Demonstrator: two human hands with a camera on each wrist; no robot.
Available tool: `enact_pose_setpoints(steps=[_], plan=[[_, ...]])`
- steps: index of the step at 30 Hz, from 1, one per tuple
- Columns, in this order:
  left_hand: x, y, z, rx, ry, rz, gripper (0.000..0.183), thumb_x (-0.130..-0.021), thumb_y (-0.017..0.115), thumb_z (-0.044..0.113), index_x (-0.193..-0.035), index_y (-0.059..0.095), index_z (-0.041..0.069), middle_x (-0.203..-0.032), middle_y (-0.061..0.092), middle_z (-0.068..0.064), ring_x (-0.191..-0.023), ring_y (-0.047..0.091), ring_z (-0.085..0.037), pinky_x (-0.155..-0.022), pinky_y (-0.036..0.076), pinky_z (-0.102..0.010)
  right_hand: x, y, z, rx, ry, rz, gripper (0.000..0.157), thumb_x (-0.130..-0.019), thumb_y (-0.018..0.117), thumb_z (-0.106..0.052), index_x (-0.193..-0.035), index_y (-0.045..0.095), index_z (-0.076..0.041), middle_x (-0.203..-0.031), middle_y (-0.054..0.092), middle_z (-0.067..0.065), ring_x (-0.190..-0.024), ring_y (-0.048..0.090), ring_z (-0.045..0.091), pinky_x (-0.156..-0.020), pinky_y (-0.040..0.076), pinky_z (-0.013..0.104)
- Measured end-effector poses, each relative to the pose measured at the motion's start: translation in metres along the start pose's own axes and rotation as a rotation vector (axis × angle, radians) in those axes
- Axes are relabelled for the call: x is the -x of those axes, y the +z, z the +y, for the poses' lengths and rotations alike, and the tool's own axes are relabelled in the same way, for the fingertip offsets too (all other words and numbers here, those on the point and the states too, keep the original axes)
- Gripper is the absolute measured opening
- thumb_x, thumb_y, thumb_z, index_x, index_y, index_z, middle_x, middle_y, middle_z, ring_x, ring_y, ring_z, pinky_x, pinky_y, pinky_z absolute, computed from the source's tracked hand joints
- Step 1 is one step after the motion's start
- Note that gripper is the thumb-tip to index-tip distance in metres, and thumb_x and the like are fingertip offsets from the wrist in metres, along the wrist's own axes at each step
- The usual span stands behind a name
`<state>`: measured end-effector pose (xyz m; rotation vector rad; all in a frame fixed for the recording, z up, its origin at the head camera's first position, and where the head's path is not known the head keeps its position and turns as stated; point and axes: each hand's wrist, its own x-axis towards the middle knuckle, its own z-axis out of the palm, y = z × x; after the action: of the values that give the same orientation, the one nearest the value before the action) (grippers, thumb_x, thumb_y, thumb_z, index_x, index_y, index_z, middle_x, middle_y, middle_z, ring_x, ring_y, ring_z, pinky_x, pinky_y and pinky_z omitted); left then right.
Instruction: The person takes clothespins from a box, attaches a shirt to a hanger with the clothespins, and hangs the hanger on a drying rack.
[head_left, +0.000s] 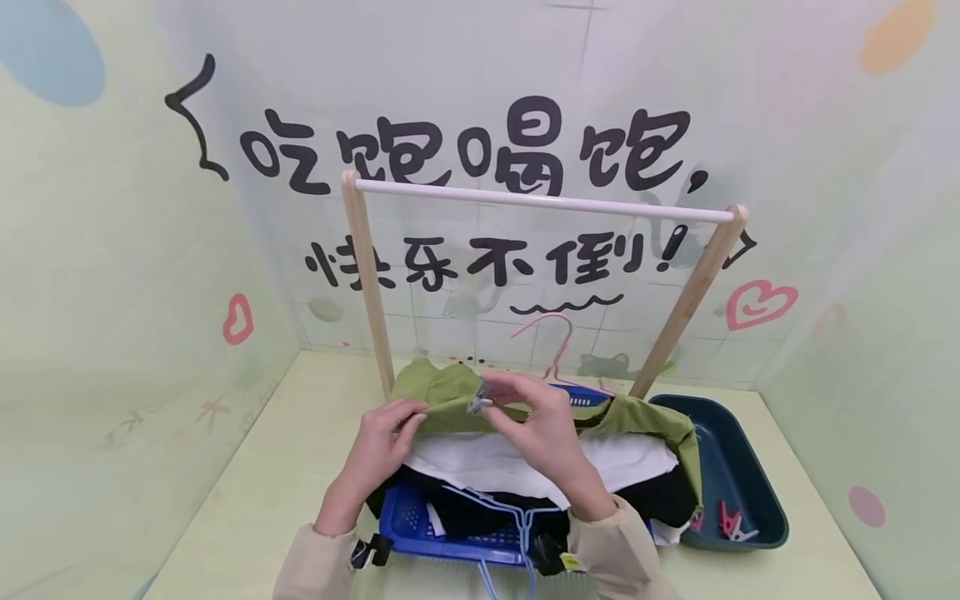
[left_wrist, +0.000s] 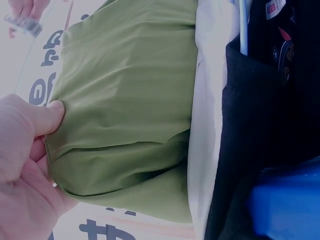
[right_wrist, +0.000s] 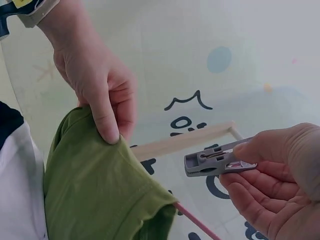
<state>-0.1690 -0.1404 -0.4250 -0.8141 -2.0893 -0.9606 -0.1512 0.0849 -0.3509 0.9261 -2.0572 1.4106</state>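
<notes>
- The left hand (head_left: 381, 442), just left of centre in the lower half of the head view, pinches an edge of the green garment (left_wrist: 125, 90) between thumb and fingers.
- The right hand (head_left: 543, 421), lower centre, holds a grey clip (right_wrist: 212, 164) between thumb and fingers; in the right wrist view its mouth faces left, apart from the cloth.
- The green garment spans the lower middle of the head view, a pink hanger (right_wrist: 196, 220) emerging from its edge at the bottom centre of the right wrist view.
- Good handling here, by judgement: keep the pinched edge flat, squeeze the clip's rear arms fully, bring its mouth square to the cloth and catch fabric and hanger together, fingertips clear. The fold at the bottom of the left wrist view could bunch under a careless bite.
- Below the green garment lie a white garment (head_left: 487, 462), a black garment (head_left: 660, 500), a blue hanger (head_left: 522, 533) and a blue basket (head_left: 442, 546).
- At lower right, a dark bin (head_left: 750, 467) holds more clips (head_left: 727, 521); a wooden-legged rack (head_left: 369, 283) stands behind, mid-frame.
</notes>
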Motion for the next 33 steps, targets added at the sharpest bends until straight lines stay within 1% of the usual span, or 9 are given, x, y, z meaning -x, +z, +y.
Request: enact_pose_setpoints(steps=[2,6,10,14,19,23,26,29,33], plan=[[0.0,0.0,0.0,0.001,-0.004,-0.002,0.017,-0.071,0.068,-0.016,-0.084,0.066,-0.005,-0.076,0.065,-0.01,-0.063,0.057,-0.013,-0.058,0.047,-0.018,-0.004,0.005,0.0,-0.014,-0.011,-0.008,0.034,-0.073,0.072,0.012,-0.106,0.066,0.002,-0.091,0.069,0.013,-0.074,0.067,0.022,-0.068,0.055,0.031],[0.0,0.001,0.001,0.011,-0.013,-0.006,0.017,-0.072,0.068,-0.016,-0.084,0.067,-0.004,-0.076,0.064,-0.009,-0.063,0.056,-0.012,-0.057,0.046,-0.017,-0.009,0.014,0.002,0.002,-0.032,-0.026,0.031,-0.074,0.071,0.012,-0.103,0.066,0.003,-0.09,0.068,0.014,-0.074,0.068,0.022,-0.068,0.055,0.028],[0.001,0.002,0.001,0.017,-0.02,-0.008,0.017,-0.073,0.068,-0.016,-0.084,0.066,-0.003,-0.075,0.064,-0.008,-0.061,0.054,-0.01,-0.056,0.045,-0.016,-0.013,0.022,0.004,0.022,-0.04,-0.061,0.028,-0.075,0.069,0.014,-0.101,0.066,0.003,-0.092,0.067,0.015,-0.078,0.068,0.023,-0.07,0.053,0.021],[0.001,0.001,0.001,0.01,-0.022,-0.009,0.018,-0.073,0.069,-0.016,-0.084,0.067,-0.003,-0.076,0.064,-0.007,-0.061,0.054,-0.009,-0.056,0.044,-0.017,-0.016,0.028,0.006,0.082,-0.038,-0.107,0.026,-0.076,0.068,0.014,-0.099,0.066,0.002,-0.092,0.067,0.014,-0.079,0.067,0.022,-0.07,0.052,0.017],[-0.001,0.0,0.001,0.002,-0.015,-0.008,0.018,-0.073,0.069,-0.016,-0.085,0.067,-0.003,-0.077,0.065,-0.008,-0.063,0.057,-0.011,-0.057,0.046,-0.019,-0.019,0.033,0.009,0.173,-0.083,-0.168,0.024,-0.076,0.068,0.013,-0.097,0.067,0.002,-0.088,0.066,0.011,-0.075,0.064,0.019,-0.067,0.05,0.016],[-0.002,0.0,0.002,-0.003,-0.008,-0.011,0.017,-0.073,0.069,-0.016,-0.085,0.067,-0.003,-0.077,0.065,-0.008,-0.064,0.059,-0.013,-0.058,0.047,-0.02,-0.02,0.036,0.011,0.234,-0.146,-0.185,0.022,-0.075,0.07,0.012,-0.094,0.068,0.001,-0.083,0.066,0.008,-0.068,0.058,0.014,-0.062,0.047,0.016],[-0.002,0.0,0.001,-0.005,-0.005,-0.01,0.017,-0.073,0.069,-0.015,-0.085,0.067,-0.003,-0.077,0.065,-0.008,-0.064,0.059,-0.013,-0.058,0.047,-0.02,-0.021,0.038,0.013,0.245,-0.188,-0.19,0.02,-0.076,0.07,0.01,-0.092,0.068,0.0,-0.082,0.066,0.007,-0.065,0.055,0.012,-0.06,0.045,0.016],[-0.002,0.0,0.001,-0.002,-0.003,-0.006,0.017,-0.072,0.069,-0.015,-0.085,0.066,-0.004,-0.077,0.065,-0.008,-0.064,0.058,-0.013,-0.058,0.047,-0.021,-0.021,0.04,0.015,0.242,-0.216,-0.199,0.018,-0.077,0.069,0.01,-0.092,0.068,-0.001,-0.084,0.066,0.007,-0.068,0.057,0.013,-0.061,0.046,0.017],[-0.001,0.0,0.001,0.002,-0.003,-0.005,0.017,-0.072,0.069,-0.015,-0.085,0.066,-0.004,-0.076,0.065,-0.008,-0.063,0.057,-0.012,-0.058,0.047,-0.02,-0.02,0.042,0.017,0.256,-0.227,-0.217,0.019,-0.077,0.068,0.011,-0.092,0.068,-0.001,-0.086,0.067,0.008,-0.073,0.062,0.015,-0.064,0.049,0.017]])
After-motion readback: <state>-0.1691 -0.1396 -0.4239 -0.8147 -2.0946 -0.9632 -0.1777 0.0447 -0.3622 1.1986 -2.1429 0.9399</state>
